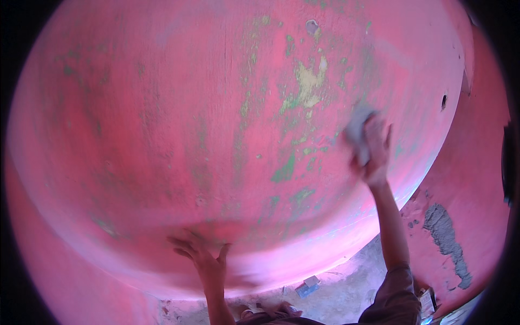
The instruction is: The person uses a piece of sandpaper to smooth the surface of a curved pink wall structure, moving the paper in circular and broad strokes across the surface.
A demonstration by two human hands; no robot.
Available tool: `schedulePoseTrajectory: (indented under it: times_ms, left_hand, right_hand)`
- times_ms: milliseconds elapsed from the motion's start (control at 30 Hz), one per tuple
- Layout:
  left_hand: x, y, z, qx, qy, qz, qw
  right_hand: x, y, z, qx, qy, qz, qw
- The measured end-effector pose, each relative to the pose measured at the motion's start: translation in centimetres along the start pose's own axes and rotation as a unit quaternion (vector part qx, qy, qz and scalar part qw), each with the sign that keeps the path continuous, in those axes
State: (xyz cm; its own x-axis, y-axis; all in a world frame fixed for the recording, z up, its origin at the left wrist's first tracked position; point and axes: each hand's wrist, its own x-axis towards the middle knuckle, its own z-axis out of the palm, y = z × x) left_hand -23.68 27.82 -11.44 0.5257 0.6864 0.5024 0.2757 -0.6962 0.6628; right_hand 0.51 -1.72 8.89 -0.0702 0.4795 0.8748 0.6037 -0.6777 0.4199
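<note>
A pink painted wall (183,134) fills most of the view, bent by the lens. Its paint is worn, with green patches (285,168) and a pale yellowish bare spot (310,81) showing through. My right hand (377,150), raised toward the right part of the wall, grips a greyish pad or block (358,124) against the surface. Both are blurred, so the pad's exact kind is unclear. Lower down, my left hand (205,256) rests on or close to the wall with fingers spread and nothing in it.
On the right side wall is a rough grey patch of mortar or filler (447,239). A small hole (444,102) marks the main wall near its right edge. Below, the floor (345,288) carries scraps and a bluish flat piece (307,289). A dark object (507,162) sits at far right.
</note>
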Motion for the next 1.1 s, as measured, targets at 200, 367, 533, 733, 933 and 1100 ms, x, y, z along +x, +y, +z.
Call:
schedulePoseTrajectory:
  times_ms: [200, 367, 533, 733, 933, 1100]
  left_hand:
    - [0.1, -0.3, 0.2, -0.002, -0.007, 0.019, 1.000]
    - [0.2, 0.1, -0.6, -0.017, -0.015, 0.002, 1.000]
    - [-0.4, -0.2, 0.1, -0.012, 0.005, -0.001, 1.000]
    - [-0.2, -0.5, 0.4, -0.003, 0.019, 0.011, 1.000]
    - [-0.3, -0.2, -0.3, -0.030, 0.013, -0.013, 0.999]
    - [-0.2, -0.5, 0.4, -0.011, 0.025, 0.003, 1.000]
  right_hand:
    - [-6.5, -7.0, 4.0, 0.100, 0.017, 0.047, 0.994]
    - [-10.6, -9.9, 3.5, 0.040, -0.110, -0.301, 0.947]
    - [-4.3, 0.1, 1.0, -0.043, 0.065, 0.054, 0.996]
    - [-10.6, -10.4, 4.0, 0.158, 0.013, 0.020, 0.987]
    - [-8.6, -5.3, 2.0, 0.089, -0.071, -0.222, 0.968]
    - [-3.8, 1.9, 1.2, 0.097, 0.149, 0.266, 0.947]
